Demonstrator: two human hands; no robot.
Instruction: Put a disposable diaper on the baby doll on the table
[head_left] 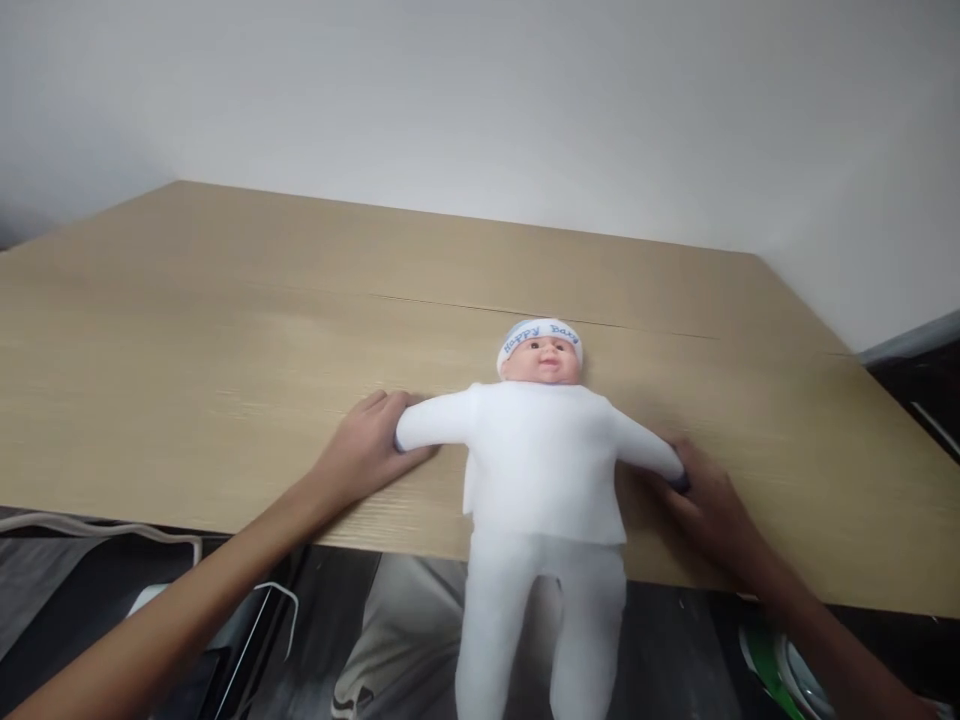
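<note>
A baby doll (546, 460) in a white top and white trousers lies face up, its head and body on the wooden table (300, 330) and its legs reaching past the front edge. Its white hat (540, 330) carries blue lettering. My left hand (367, 440) is closed around the end of the doll's sleeve on the left side. On the other side, my right hand (705, 495) grips the opposite sleeve end. Both doll arms are stretched out sideways. The doll's hands are hidden in my fingers, and its feet fall outside the view.
Behind the table rises a pale wall (465, 110). Below the front edge, a white cable (112, 527) runs at the left, and my trouser leg (412, 630) shows under the table. A green and white object (776, 670) sits low at the right. A dark item (922, 380) stands past the right edge.
</note>
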